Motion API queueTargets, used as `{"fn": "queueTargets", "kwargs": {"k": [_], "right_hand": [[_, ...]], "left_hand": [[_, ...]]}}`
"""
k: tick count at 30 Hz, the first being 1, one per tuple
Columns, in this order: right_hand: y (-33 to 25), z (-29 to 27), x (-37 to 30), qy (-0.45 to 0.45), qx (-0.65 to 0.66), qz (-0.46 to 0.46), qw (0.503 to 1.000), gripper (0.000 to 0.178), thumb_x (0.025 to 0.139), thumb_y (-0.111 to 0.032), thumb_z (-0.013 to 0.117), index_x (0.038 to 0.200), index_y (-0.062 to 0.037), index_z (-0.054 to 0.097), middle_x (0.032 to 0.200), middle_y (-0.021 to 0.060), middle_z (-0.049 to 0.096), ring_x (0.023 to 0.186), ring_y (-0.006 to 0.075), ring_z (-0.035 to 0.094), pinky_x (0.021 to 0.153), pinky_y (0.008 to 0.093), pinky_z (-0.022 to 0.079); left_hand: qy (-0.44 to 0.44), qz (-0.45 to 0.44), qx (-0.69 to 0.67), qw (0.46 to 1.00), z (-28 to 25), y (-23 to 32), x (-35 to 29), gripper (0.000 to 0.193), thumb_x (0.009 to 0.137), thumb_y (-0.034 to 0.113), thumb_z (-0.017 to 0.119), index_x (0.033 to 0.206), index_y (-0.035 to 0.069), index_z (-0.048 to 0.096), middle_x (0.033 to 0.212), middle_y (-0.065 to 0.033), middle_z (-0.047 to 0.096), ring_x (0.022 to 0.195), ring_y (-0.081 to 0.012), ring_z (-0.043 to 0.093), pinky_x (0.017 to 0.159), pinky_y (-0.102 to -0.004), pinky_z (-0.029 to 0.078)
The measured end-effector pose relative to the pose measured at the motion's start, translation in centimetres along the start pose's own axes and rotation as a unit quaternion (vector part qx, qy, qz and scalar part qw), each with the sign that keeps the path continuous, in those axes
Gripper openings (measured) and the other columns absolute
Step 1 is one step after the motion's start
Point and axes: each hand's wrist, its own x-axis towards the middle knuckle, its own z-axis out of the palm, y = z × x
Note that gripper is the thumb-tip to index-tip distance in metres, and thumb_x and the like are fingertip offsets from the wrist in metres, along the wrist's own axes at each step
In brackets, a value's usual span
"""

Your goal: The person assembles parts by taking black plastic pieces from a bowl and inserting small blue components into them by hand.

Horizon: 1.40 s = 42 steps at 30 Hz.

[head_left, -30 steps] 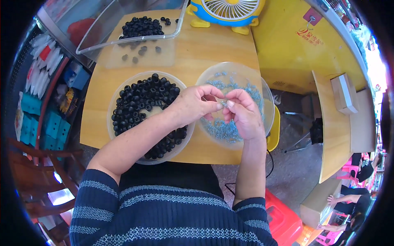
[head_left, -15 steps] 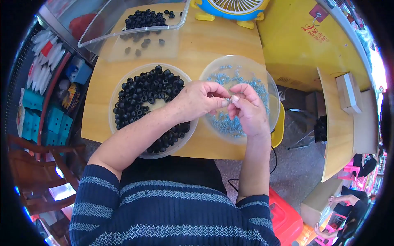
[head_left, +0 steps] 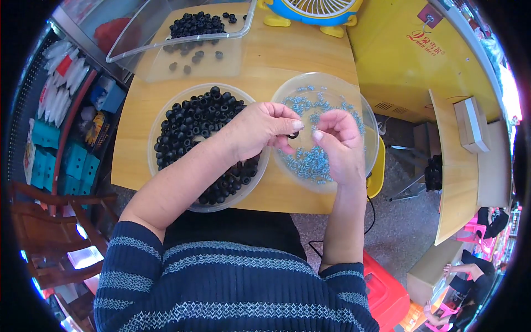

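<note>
My left hand [head_left: 264,131] pinches a small black ring-shaped piece [head_left: 293,134] between thumb and fingers, above the gap between two tubs. Just right of it, my right hand [head_left: 344,148] is curled with its thumb toward the bent fingers; anything in it is too small to make out. Beneath my left forearm sits a clear round tub [head_left: 152,145] heaped with black, hollow, rounded pieces [head_left: 191,119]. A second clear round tub [head_left: 282,88], under my right hand, holds many tiny blue-and-silver parts [head_left: 310,166], perhaps springs or screws.
Behind the tubs, a clear rectangular bin [head_left: 246,30] lies tipped with more black pieces [head_left: 196,26]. A blue-and-yellow fan [head_left: 315,19] stands at the table's back. At right are a yellow cabinet [head_left: 404,72], a red stool [head_left: 384,290] and another person's hands on a carton [head_left: 434,271].
My hands, which met fingertip to fingertip, have drawn apart. My left hand has shifted slightly left, and the black piece now shows in its fingers.
</note>
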Motion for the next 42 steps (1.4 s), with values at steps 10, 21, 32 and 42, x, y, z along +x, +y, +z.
{"fn": "queueTargets", "kwargs": {"k": [10, 21, 32, 42], "right_hand": [[-0.9, -0.1, -0.6, 0.040, 0.023, -0.006, 0.999, 0.010, 0.075, -0.001, 0.051, 0.085, -0.0022, 0.053, 0.071, 0.0009, 0.052, 0.064, 0.0074, 0.048, 0.060, 0.0206, 0.041], [-0.2, 7.3, -1.3, -0.074, 0.006, 0.038, 0.997, 0.010, 0.074, 0.001, 0.051, 0.084, -0.0006, 0.053, 0.073, 0.0038, 0.054, 0.064, 0.0099, 0.051, 0.060, 0.0215, 0.043], [0.3, 12.0, -2.5, -0.114, -0.063, 0.064, 0.989, 0.011, 0.074, 0.003, 0.053, 0.084, -0.0026, 0.052, 0.074, -0.0029, 0.051, 0.069, 0.0039, 0.047, 0.061, 0.0175, 0.039], [0.6, 13.6, -3.0, -0.126, -0.139, 0.006, 0.982, 0.011, 0.074, 0.001, 0.055, 0.083, -0.0019, 0.051, 0.072, -0.0020, 0.051, 0.066, 0.0036, 0.048, 0.058, 0.0175, 0.040]], "left_hand": [[0.009, -0.023, 0.008, 1.000, -0.7, 0.9, -1.0, 0.020, 0.076, 0.011, 0.058, 0.092, 0.000, 0.054, 0.078, -0.0046, 0.056, 0.063, -0.0114, 0.055, 0.064, -0.0294, 0.051], [-0.045, 0.031, -0.270, 0.961, -5.8, -0.4, -9.1, 0.019, 0.079, 0.001, 0.050, 0.098, -0.001, 0.051, 0.091, -0.0143, 0.058, 0.075, -0.0199, 0.061, 0.071, -0.0346, 0.051], [0.014, 0.114, -0.229, 0.967, -7.7, -1.6, -13.0, 0.021, 0.077, 0.000, 0.051, 0.098, -0.001, 0.052, 0.085, -0.0095, 0.057, 0.075, -0.0182, 0.060, 0.070, -0.0334, 0.051], [0.026, 0.093, -0.259, 0.961, -8.0, -2.5, -13.1, 0.014, 0.076, 0.003, 0.055, 0.089, 0.002, 0.054, 0.079, -0.0072, 0.059, 0.069, -0.0141, 0.059, 0.064, -0.0275, 0.051]]}}
